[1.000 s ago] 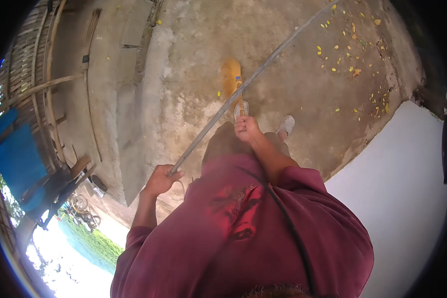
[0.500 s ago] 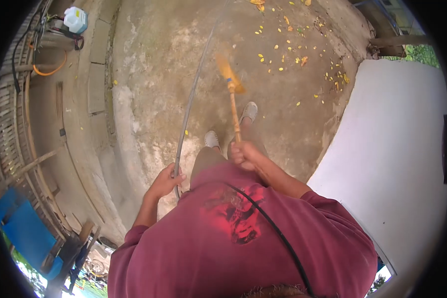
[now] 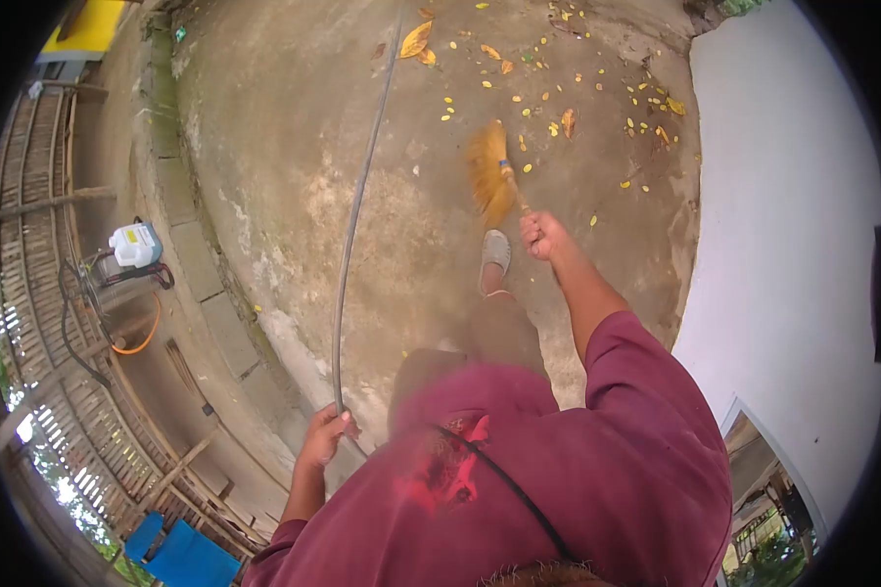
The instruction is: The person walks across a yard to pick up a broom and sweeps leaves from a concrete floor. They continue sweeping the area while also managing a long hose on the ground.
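A long grey hose (image 3: 353, 220) runs down the ground from the top of the view to my left hand (image 3: 324, 434), whose fingers are closed around it at hip level. My right hand (image 3: 541, 235) grips the short wooden handle of an orange-yellow broom (image 3: 490, 176) out in front of me. The broom's bristles are fanned out and slightly blurred, above my one visible shoe (image 3: 496, 248). Small yellow leaves (image 3: 568, 122) lie scattered on the concrete ground (image 3: 431, 284) beyond and to the right of the broom.
A white wall (image 3: 788, 225) borders the right side. Along the left are a row of concrete blocks (image 3: 196, 262), a white jug (image 3: 135, 245), an orange cable (image 3: 147, 336) and a slatted bamboo fence (image 3: 49, 293). A blue object (image 3: 191, 558) is at the lower left.
My right hand and the broom have swung out to the right, and the bristles now spread wide. My left hand still holds the hose, lower in view. The view has shifted, with one shoe showing.
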The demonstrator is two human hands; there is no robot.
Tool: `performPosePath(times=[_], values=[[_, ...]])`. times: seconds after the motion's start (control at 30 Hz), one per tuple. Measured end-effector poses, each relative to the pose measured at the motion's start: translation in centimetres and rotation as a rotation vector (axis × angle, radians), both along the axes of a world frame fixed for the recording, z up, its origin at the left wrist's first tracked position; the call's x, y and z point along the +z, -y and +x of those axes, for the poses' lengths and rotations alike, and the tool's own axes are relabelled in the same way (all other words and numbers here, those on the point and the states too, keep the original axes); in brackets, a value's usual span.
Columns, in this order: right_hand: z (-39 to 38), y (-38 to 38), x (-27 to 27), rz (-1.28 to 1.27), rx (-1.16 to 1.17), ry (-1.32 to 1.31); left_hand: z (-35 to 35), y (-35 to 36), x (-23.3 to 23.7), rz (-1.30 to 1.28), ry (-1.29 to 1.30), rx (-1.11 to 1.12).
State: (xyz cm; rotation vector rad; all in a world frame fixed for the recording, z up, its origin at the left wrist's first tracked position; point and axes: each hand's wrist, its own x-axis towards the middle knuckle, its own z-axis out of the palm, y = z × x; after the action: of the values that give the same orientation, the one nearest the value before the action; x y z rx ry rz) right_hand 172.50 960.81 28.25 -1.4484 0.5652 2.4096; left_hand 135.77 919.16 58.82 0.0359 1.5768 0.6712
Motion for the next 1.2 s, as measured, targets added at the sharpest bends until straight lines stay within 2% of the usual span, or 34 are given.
performPosePath(times=[0.03, 0.13, 0.23, 0.3, 0.37, 0.47, 0.53, 0.63, 0.67, 0.7, 0.77, 0.83, 0.9, 0.97, 1.07, 1.13, 1.17, 1.2], values=[[0.9, -3.2, -0.1, 0.194, 0.105, 0.134, -0.4, -2.2, -0.1, 0.027, -0.007, -0.022], [2.4, -8.5, 1.3, 0.394, 0.266, 0.464, -0.9, -7.4, 0.0, 0.095, -0.021, -0.049], [2.1, -8.7, 5.5, 0.463, 0.244, 0.458, -2.1, -12.2, 0.9, 0.157, -0.013, -0.026], [1.2, -5.9, 8.5, 0.43, 0.243, 0.43, -2.6, -14.2, 1.2, 0.186, 0.026, 0.043], [-0.6, -1.7, 12.4, 0.438, 0.312, 0.295, -3.2, -16.3, 0.7, 0.23, 0.057, 0.063], [-5.7, 2.2, 19.0, 0.284, 0.344, 0.228, -5.1, -19.8, 0.6, 0.268, 0.057, 0.09], [-8.3, 3.3, 17.8, 0.102, 0.256, 0.048, -6.2, -21.8, 0.8, 0.276, 0.043, 0.095], [-13.2, 1.3, 13.2, -0.044, 0.251, 0.015, -9.8, -25.3, 0.3, 0.275, 0.029, 0.064], [-14.7, -0.9, 11.9, -0.019, 0.343, 0.07, -11.4, -25.9, -0.8, 0.271, 0.043, 0.052], [-16.2, -4.2, 10.4, 0.004, 0.433, 0.127, -13.2, -26.7, -2.0, 0.265, 0.058, 0.039], [-18.0, -10.8, 5.7, 0.078, 0.383, 0.219, -16.8, -29.0, -3.0, 0.245, 0.034, -0.003], [-19.5, -18.4, 3.0, 0.259, 0.333, 0.319, -20.2, -30.8, -2.3, 0.212, 0.034, -0.023], [-20.4, -25.8, -0.1, 0.23, 0.203, 0.352, -23.7, -31.4, -1.6, 0.209, 0.03, 0.02], [-23.7, -30.2, 1.3, 0.352, 0.219, 0.545, -27.1, -32.4, -1.1, 0.209, 0.035, 0.019], [-27.9, -32.2, 3.1, 0.422, 0.204, 0.618, -31.6, -34.6, -0.1, 0.233, 0.059, 0.021], [-29.6, -30.3, 5.3, 0.46, 0.17, 0.594, -33.8, -37.1, 0.6, 0.249, 0.098, 0.066], [-30.1, -28.5, 7.3, 0.469, 0.16, 0.476, -34.7, -38.8, 0.6, 0.262, 0.13, 0.076], [-33.8, -24.9, 14.5, 0.407, 0.252, 0.45, -36.6, -41.6, 1.1, 0.284, 0.154, 0.082]])
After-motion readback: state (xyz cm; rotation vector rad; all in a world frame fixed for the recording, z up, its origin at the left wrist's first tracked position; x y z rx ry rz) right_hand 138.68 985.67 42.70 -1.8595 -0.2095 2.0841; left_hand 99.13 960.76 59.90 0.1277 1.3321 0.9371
